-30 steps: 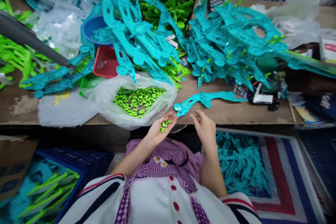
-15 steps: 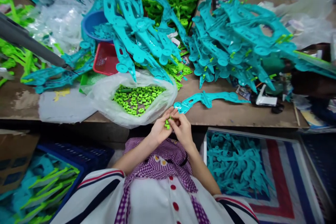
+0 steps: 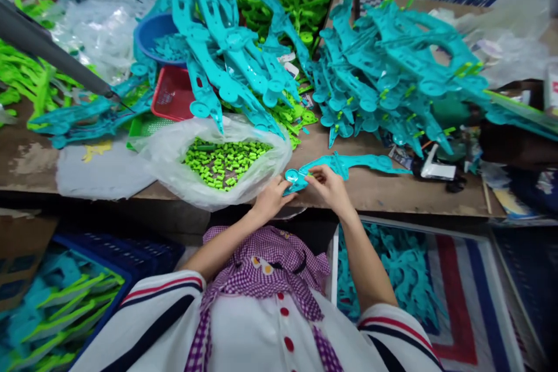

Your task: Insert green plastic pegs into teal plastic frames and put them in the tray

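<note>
A long turquoise plastic part (image 3: 361, 164) lies on the bench just in front of me, its round end towards my left. My left hand (image 3: 271, 199) is closed on the near edge of that round end; whether green pieces are also in its palm is hidden. Between the thumb and fingers of my right hand (image 3: 330, 187) is a small green plastic piece (image 3: 308, 175), held at the turquoise part's surface. Left of my hands an open clear plastic bag (image 3: 168, 171) holds many short green pieces (image 3: 224, 165).
Turquoise parts are heaped at the back right (image 3: 383, 64) and back centre (image 3: 235, 46). Behind the bag stand a red tray (image 3: 172, 93) and a blue bowl (image 3: 150, 29). A grey tool (image 3: 56, 49) reaches in from the left. Below the bench are a blue crate (image 3: 100, 308) and a white-rimmed box (image 3: 335, 267).
My hands have parted from each other over the bench edge. The left has gone to the turquoise part's round end, and the right has carried a small green piece onto that part.
</note>
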The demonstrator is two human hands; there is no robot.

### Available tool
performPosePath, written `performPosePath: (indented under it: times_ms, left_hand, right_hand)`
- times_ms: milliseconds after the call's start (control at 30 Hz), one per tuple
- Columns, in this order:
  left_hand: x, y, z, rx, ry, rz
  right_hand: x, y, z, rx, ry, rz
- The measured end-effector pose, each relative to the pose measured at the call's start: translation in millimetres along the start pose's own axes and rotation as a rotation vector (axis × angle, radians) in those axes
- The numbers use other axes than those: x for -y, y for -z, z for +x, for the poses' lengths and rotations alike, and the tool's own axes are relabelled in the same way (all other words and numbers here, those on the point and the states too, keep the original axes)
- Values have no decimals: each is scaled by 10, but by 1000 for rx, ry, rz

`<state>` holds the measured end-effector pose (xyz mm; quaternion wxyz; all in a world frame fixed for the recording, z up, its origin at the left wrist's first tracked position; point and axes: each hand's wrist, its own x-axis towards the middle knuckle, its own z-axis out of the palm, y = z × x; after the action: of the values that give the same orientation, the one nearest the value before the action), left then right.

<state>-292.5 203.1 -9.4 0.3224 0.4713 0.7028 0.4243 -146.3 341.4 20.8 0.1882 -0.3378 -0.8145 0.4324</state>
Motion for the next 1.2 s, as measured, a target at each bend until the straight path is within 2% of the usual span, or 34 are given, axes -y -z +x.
performPosePath:
  times_ms: [100, 200, 333, 500, 567, 667, 800, 1033, 1200]
  left_hand:
    - [135, -2, -47, 21, -11, 15]
    - [204, -11, -56, 37, -15, -33]
    - [194, -13, -24, 55, -15, -63]
    - [140, 9, -5, 64, 7, -131]
    - [138, 15, -5, 69, 11, -149]
    - [159, 15, -3, 74, -23, -117]
    - [186, 13, 6, 81, -86, -83]
    - [204, 1, 23, 78, -111, -3]
    - [251, -25, 25, 42, -214, 84]
  right_hand:
    - [-29, -99, -58, 68, 72, -43]
    - [-67, -158, -128, 84, 70, -32]
    - [-102, -175, -213, 41, 65, -57]
    - [-91, -147, -256, 93, 128, -100]
    - [-92, -137, -261, 72, 135, -107]
    - [-102, -134, -260, 64, 147, -143]
    - [-115, -147, -236, 146, 196, -222]
    - [-68, -125, -121, 255, 259, -331]
    - [-32, -121, -92, 293, 343, -354]
